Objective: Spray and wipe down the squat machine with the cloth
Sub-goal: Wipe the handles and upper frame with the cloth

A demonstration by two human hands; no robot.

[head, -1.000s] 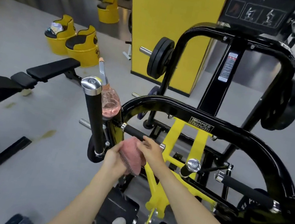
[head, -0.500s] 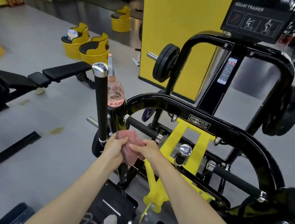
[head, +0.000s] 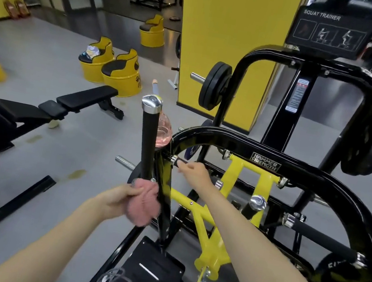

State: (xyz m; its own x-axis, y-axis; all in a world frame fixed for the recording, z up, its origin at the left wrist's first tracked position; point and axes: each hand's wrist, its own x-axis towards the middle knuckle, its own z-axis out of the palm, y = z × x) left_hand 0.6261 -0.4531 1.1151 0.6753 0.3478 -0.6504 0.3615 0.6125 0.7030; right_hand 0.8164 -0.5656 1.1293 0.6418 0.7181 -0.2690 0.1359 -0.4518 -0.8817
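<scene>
The left hand (head: 120, 200) is clenching tightly round a bunched pink fuzzy cloth (head: 145, 205), with the thumb lying across the top and the fingers buried in the fabric. It is pressing the cloth against the foot of an upright black handle with a chrome cap (head: 146, 143), which is rising straight above the grip. The right hand (head: 195, 174) is reaching forward, just above and to the right of the cloth. Its fingers are curling over a short horizontal black grip bar (head: 180, 162) next to a chrome collar; the thumb side is hidden. Both bars are belonging to the black and yellow squat machine (head: 321, 183), whose curved tube is arching beyond the right hand. A clear spray bottle of pink liquid (head: 165, 130) is sitting behind the upright handle, above both hands, with neither touching it.
</scene>
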